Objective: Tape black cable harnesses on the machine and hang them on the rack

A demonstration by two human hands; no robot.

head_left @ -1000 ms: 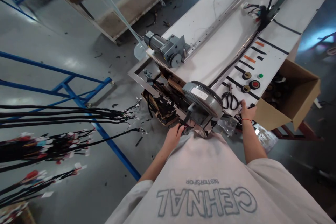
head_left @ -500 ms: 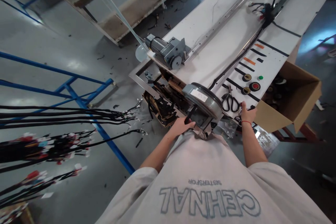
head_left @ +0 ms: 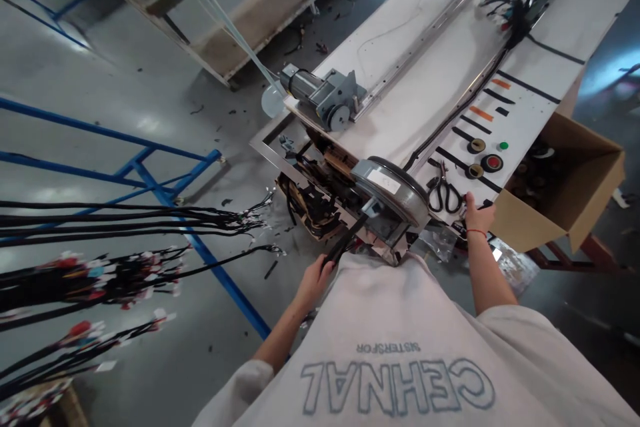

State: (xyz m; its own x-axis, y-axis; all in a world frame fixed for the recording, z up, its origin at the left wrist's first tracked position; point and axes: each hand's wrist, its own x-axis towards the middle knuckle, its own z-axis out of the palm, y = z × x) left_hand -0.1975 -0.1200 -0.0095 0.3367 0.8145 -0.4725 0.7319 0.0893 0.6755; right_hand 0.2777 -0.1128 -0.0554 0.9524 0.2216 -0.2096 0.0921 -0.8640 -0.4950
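Note:
My left hand (head_left: 314,280) is closed round a black cable bundle (head_left: 347,240), left of my shirt front. The bundle runs up to a grey wheel-shaped machine head (head_left: 387,190) with a white label, where a pale block-like piece (head_left: 371,207) shows. At the near edge of the white table (head_left: 390,107), my right hand (head_left: 479,219) grips the edge, thumb on top; its other fingers are partly hidden. Black-handled scissors (head_left: 445,197) lie just left of that hand. More black cable (head_left: 455,110) stretches along the table from behind the wheel.
A motor with a pulley (head_left: 320,97) sits at the table's left corner. An open cardboard box (head_left: 565,187) stands on the right. Black wire harnesses (head_left: 125,217) hang at left before a blue frame (head_left: 200,260). Tape rolls and a red button (head_left: 493,163) are on the tabletop.
My left hand has moved down and left, away from the wheel, with black cable stretched between them. The pale piece at the wheel has come into sight. My right hand stays at the table edge.

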